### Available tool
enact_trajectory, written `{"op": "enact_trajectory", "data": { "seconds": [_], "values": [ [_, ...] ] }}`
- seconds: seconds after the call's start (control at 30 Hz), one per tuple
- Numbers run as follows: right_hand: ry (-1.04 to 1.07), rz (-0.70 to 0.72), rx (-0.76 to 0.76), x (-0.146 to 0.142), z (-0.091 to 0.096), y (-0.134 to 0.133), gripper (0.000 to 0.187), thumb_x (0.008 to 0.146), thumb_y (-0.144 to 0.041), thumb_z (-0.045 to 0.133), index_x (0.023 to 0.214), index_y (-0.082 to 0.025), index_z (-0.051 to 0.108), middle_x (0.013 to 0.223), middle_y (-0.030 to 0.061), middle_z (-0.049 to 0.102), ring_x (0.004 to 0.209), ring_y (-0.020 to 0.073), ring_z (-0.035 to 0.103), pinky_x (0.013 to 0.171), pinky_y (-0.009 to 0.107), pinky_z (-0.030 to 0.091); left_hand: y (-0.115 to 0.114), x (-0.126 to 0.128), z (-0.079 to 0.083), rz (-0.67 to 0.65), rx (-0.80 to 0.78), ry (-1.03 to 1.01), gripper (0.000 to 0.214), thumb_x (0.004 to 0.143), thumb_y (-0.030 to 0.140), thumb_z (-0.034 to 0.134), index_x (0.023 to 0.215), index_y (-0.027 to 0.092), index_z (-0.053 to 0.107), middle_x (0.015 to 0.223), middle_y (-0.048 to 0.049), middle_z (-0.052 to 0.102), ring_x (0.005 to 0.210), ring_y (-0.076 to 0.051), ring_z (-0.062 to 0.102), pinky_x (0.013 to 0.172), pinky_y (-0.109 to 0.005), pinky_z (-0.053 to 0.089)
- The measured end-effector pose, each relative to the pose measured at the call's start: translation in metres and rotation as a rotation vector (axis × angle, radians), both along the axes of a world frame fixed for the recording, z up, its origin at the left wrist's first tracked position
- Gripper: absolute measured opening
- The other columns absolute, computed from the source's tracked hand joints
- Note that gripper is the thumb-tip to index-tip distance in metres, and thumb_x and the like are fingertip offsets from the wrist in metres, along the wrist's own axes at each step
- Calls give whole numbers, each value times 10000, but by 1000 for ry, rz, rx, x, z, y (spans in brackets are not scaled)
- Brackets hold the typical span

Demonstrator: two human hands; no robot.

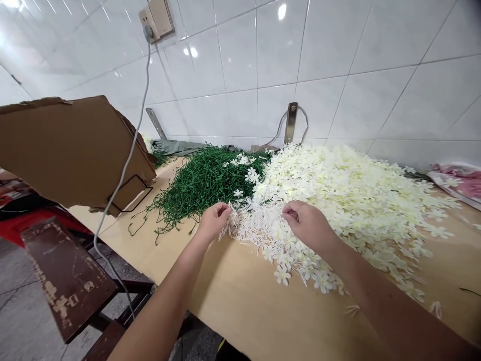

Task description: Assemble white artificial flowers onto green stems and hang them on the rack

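My left hand (215, 219) is closed in a pinch at the left edge of a pile of thin white stamens (251, 225); a small whitish tip shows at its fingertips, probably one of these strands. My right hand (305, 223) is also pinched, over the right side of the stamens, and what sits between its fingers is hidden. Behind and right of it spreads a large heap of white artificial flower petals (338, 185). Beyond my left hand lies a tangled mound of green plastic stems (210, 175), with a few white blossoms (252, 175) on its right side.
A cardboard sheet (71, 150) leans on a black wire stand (137, 193) at the left. A grey cable (124, 173) hangs from the wall socket (149, 25) past the table (225, 286). A wooden stool (67, 276) stands below left. Pink-and-white cloth (460, 183) lies far right.
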State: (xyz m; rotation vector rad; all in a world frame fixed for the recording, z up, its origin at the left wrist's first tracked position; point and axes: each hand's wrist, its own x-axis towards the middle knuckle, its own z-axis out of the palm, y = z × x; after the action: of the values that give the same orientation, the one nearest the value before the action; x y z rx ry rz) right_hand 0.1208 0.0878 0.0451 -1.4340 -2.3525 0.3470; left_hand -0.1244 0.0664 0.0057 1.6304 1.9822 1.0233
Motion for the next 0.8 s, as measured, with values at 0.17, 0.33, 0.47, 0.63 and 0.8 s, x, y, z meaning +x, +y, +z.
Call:
{"op": "enact_trajectory", "data": {
  "seconds": [0.17, 0.33, 0.47, 0.63, 0.8],
  "values": [
    [-156, 39, 36, -15, -6, -14, 257, 777, -266, 556, 1002, -144, 584, 939, 130, 591, 912, 260, 539, 733, 328, 405, 5, 5, 3, 16, -19, 12, 300, 819, 384, 369, 781, 164, 569, 692, -26, 624, 585, -127, 542, 568, -234, 408],
    [-125, 10, 18, -22, -6, -11, 119, 797, -154, 484, 849, -150, 591, 858, 112, 595, 790, 229, 559, 640, 301, 381, 36, 6, 10, 144, 34, 189, 215, 769, 253, 491, 953, 199, 590, 911, -65, 588, 809, -188, 544, 701, -287, 390],
    [-32, -36, -26, -11, -4, -6, 121, 782, -128, 456, 842, -163, 555, 852, 67, 601, 661, 154, 549, 558, 251, 355, 61, 12, 7, 143, 40, 239, 229, 716, 194, 560, 937, 212, 618, 968, -83, 546, 934, -235, 514, 737, -302, 374],
    [65, -81, -92, 1, -4, -6, 154, 774, -159, 457, 859, -179, 584, 845, 49, 643, 615, 136, 562, 556, 237, 365, 68, 14, 10, 139, 64, 163, 43, 698, 213, 581, 723, 206, 615, 903, -55, 545, 941, -218, 498, 722, -275, 357],
    [133, -85, -96, 6, -1, -6, 224, 822, -279, 413, 838, -178, 612, 673, 39, 636, 596, 169, 565, 529, 244, 350, 55, 2, 27, 114, 82, -92, 165, 688, 316, 580, 617, 173, 536, 680, -16, 563, 705, -157, 516, 631, -256, 347]
  ]
}}
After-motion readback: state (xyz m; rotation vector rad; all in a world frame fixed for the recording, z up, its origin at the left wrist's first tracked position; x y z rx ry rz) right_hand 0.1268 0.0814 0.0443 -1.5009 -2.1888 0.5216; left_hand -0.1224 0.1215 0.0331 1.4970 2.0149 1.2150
